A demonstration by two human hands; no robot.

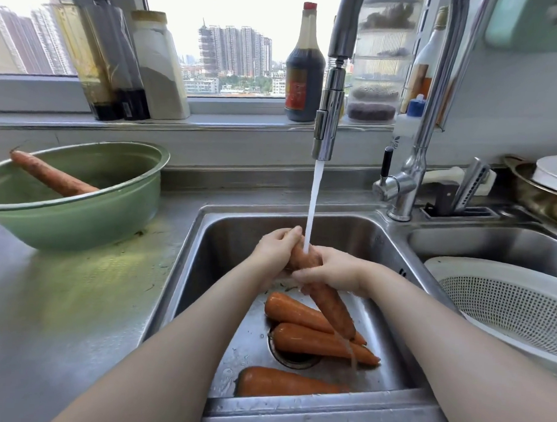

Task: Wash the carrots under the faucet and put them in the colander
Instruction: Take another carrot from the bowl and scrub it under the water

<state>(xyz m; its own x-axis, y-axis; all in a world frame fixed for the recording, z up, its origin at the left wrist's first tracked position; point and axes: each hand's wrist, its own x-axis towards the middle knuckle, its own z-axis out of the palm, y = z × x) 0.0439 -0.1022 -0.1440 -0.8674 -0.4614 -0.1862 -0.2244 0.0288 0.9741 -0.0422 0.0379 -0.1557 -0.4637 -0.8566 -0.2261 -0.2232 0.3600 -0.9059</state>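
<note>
Gripping a carrot (329, 305) under the faucet (331, 111) — left hand (277, 247) and right hand (329, 270) together.

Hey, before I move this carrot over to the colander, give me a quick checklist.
1. Water stream hits the held carrot: ok.
2. Left hand and right hand both grip it: ok.
3. Colander sits in the right basin, visible part free: ok.
4. Held carrot clean all round: cannot tell.
5. Every carrot washed: not ok; three carrots lie in the sink, one carrot in the green bowl.
</note>
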